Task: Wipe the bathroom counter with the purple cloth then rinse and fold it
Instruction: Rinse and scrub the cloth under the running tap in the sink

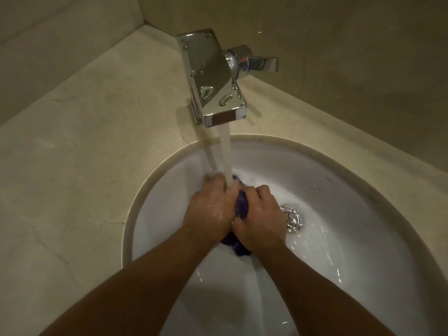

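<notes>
The rinse was the step in hand: the purple cloth point(242, 206) was bunched between both hands over the sink point(363, 180), under the stream of water point(226, 154) from the chrome faucet point(213, 78). The left hand point(209, 207) had its fingers curled shut around the cloth's left side, with the stream striking just at its knuckles. The right hand point(259, 219) was likewise closed on the cloth, its fingers pressed together and folded over the top of the bundle. Cloth showed only in the gap between the two sets of fingers and in a dark clump below the heels of the hands; how much was tucked inside the fists could not be made out. Both forearms ran up from the lower edge, converging at the wrists. The drain point(292, 218) lay just right of the right hand's fingers. Next would likely come wringing, which calls for twisting the fists in opposite directions, then shutting off the tap and folding.
</notes>
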